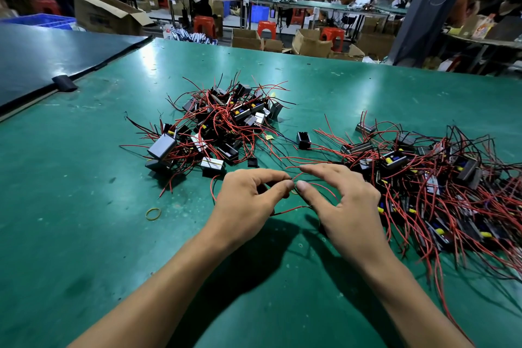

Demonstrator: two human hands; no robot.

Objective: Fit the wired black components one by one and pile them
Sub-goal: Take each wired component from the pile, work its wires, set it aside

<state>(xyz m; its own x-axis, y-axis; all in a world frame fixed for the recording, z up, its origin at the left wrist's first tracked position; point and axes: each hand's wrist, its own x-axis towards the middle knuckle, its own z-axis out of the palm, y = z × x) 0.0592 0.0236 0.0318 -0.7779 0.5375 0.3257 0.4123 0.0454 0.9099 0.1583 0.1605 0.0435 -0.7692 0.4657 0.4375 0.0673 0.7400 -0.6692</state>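
Green worktable (84, 234) spread beneath both forearms. Right of the right hand (344, 206), a wide loose tangle of wired black components (440, 178), probably the unsorted supply, kept within that hand's reach. Ahead of the left hand (248, 200), a tighter heap (223, 121), likely the pile of fitted units. Between the two heaps, just beyond the fingertips, a lone open black housing (303, 140), perhaps set aside for the next fit. Left of the left hand, a yellow rubber band (153, 214) lying flat on the mat. Both hands drawn together over the mat, each pinching thumb to forefinger on thin red wire (285, 210), fingertips nearly touching, apparently to separate or straighten the leads. No black body visible inside either grip; cannot tell whether one hides beneath the palms.
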